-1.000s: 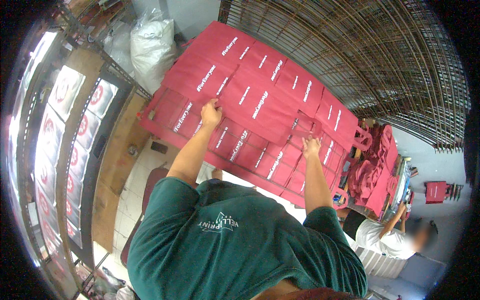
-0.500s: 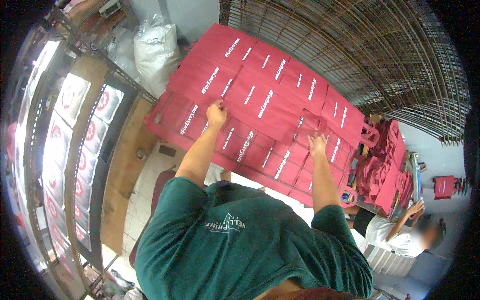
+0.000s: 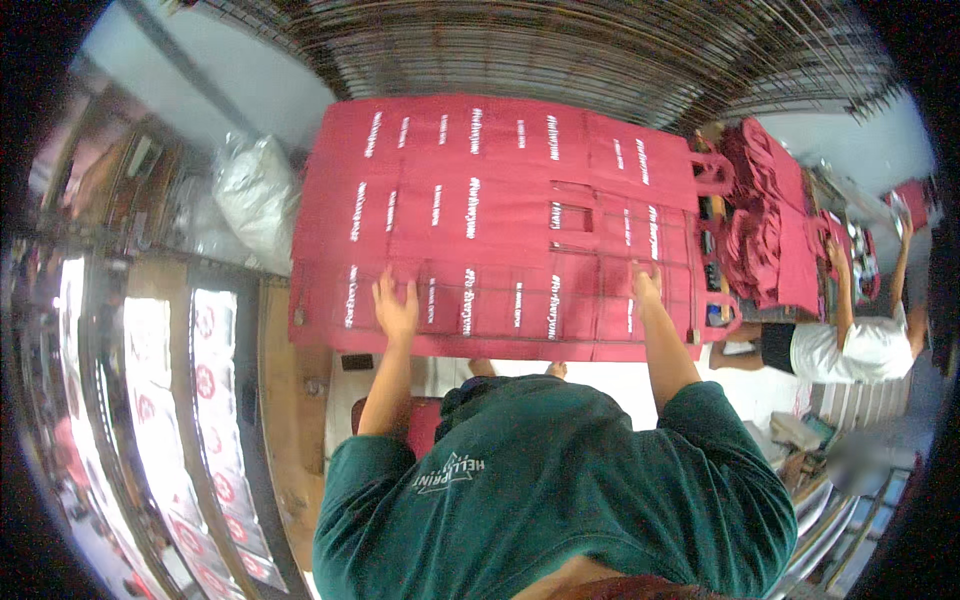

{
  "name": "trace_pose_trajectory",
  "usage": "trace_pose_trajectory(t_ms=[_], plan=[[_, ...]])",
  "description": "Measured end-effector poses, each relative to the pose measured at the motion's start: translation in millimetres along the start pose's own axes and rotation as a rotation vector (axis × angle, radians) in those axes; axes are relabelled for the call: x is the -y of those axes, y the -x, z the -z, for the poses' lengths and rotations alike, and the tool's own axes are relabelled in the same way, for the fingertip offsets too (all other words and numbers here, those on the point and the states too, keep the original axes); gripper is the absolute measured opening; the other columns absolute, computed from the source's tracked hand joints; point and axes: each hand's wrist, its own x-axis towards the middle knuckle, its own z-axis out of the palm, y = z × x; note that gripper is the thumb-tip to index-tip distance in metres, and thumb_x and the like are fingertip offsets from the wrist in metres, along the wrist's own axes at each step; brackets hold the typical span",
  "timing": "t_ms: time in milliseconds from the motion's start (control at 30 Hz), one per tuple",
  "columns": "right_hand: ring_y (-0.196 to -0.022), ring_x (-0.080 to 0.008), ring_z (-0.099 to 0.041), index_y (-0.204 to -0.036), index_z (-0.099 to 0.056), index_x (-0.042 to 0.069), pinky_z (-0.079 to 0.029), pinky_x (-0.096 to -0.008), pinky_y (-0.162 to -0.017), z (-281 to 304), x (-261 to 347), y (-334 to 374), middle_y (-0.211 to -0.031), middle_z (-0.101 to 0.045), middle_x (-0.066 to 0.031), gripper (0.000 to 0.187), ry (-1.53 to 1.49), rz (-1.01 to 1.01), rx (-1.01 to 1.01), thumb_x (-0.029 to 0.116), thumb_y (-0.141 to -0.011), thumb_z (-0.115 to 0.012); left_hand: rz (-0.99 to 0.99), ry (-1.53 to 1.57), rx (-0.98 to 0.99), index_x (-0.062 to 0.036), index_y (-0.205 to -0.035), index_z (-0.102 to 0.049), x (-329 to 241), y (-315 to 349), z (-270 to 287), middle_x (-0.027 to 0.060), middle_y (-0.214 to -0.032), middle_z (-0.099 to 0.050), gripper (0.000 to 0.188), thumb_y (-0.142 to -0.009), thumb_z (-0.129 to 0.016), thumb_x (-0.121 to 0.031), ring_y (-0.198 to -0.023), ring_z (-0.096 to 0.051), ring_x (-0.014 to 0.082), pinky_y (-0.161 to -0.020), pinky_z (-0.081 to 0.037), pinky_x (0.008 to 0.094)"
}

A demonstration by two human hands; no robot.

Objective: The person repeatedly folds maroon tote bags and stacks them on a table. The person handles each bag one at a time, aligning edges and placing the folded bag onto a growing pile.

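Observation:
Red fabric bag pieces with white printing lie in rows across a wide rack in front of me. Along the near side, thin wire bars run over a lower layer of the same red fabric. My left hand is over the near left part, open, its fingers spread at the fabric. Nearer the right end, my right hand touches the near row beside the wires, fingers slightly apart and a little blurred. A rectangular handle opening shows in one bag between the hands.
Beyond the bags rises a stack of wire racks. Heaped red bags lie at the right, near a person in a white shirt. A white sack stands far left; printed sheets line a board at left.
My view has turned, so the rack now lies nearly level. My left hand has gone from a pinch at the fabric's edge to spread fingers. My right hand has left the handle opening.

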Motion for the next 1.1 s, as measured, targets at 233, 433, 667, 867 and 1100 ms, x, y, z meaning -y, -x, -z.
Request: trace_pose_trajectory(t_ms=[233, 433, 667, 867, 1100], plan=[[-0.069, -0.0154, -0.052, -0.116, -0.047, 0.001, -0.047, -0.0284, -0.061, 194, -122, -131, -0.092, -0.054, -0.0069, 0.04, -0.157, 0.367, -0.377, 0.011, -0.081, -0.062, 0.215, 0.383, 0.493, -0.0017, -0.107, -0.056, -66, 95, -28, 0.0071, -0.086, -0.059, 0.034, -0.08, -0.066, -0.019, -0.063, -0.054, 0.0153, -0.055, -0.046, 0.0295], [-0.076, -0.0104, -0.054, -0.103, -0.056, 0.002, -0.046, -0.0235, -0.061, 258, -82, -108, -0.088, -0.057, -0.0046, 0.023, -0.425, 0.397, -0.4, 0.009, -0.081, -0.063, 0.96, 0.857, 0.638, -0.0017, -0.093, -0.061, -149, 85, -134, 0.0032, -0.066, -0.057, 0.018, -0.077, -0.064, -0.01, -0.053, -0.051, 0.0095, -0.044, -0.04, 0.0208], [-0.074, -0.0108, -0.055, -0.104, -0.055, 0.001, -0.048, -0.0228, -0.061, 321, -60, -109, -0.091, -0.056, -0.0034, 0.023, -0.49, 0.408, -0.346, 0.009, -0.083, -0.061, 1.162, 0.727, 0.481, -0.0053, -0.075, -0.058, -152, 69, -185, 0.002, -0.063, -0.055, 0.004, -0.075, -0.061, -0.008, -0.046, -0.047, 0.0087, -0.036, -0.034, 0.0194], [-0.072, -0.0098, -0.056, -0.106, -0.053, 0.004, -0.048, -0.0236, -0.058, 377, -59, -126, -0.092, -0.058, -0.0037, 0.022, -0.524, 0.403, -0.422, 0.009, -0.085, -0.06, 1.136, 0.672, 0.412, -0.0075, -0.069, -0.056, -176, 65, -196, 0.0017, -0.059, -0.053, 0.007, -0.074, -0.061, -0.01, -0.041, -0.043, 0.0087, -0.034, -0.032, 0.0209], [-0.084, -0.025, -0.06, -0.1, -0.059, 0.004, -0.046, -0.0336, -0.078, 392, 11, -153, -0.092, -0.062, -0.0129, 0.027, 0.237, 0.736, -0.772, 0.017, -0.077, -0.063, 0.771, 0.823, 0.27, -0.0053, -0.085, -0.057, -138, 104, -188, 0.001, -0.063, -0.053, 0.013, -0.073, -0.063, -0.007, -0.048, -0.046, 0.0089, -0.04, -0.033, 0.0228]])
